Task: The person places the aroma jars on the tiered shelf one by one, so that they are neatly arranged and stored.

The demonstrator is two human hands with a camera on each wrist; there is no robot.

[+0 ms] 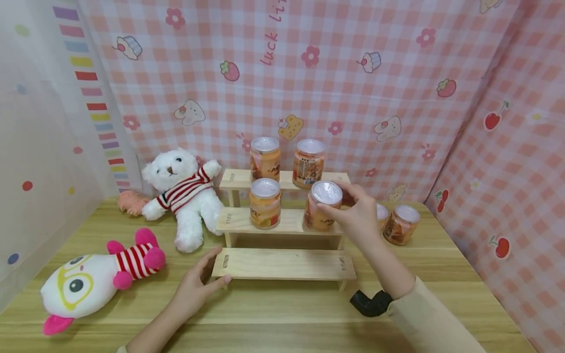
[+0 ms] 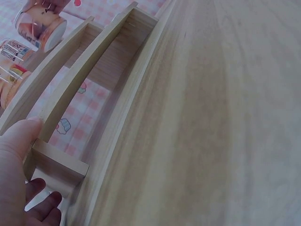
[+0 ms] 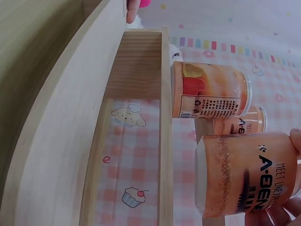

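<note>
My right hand grips an orange-labelled jar with a pale lid, fingers and thumb round its side. The jar is upright over the right end of the middle tier of a wooden three-tier stand; in the right wrist view a small gap shows under its base. Another such jar stands on the middle tier's left part. Two more, a left jar and a right jar, are on the top tier. My left hand holds the bottom tier's left end, thumb at the front corner.
Behind my right hand, a jar stands on the table, with another partly hidden beside it. A white teddy bear and a pink-and-white plush toy lie at left. A black angled object is near my right sleeve. Checked curtain hangs behind.
</note>
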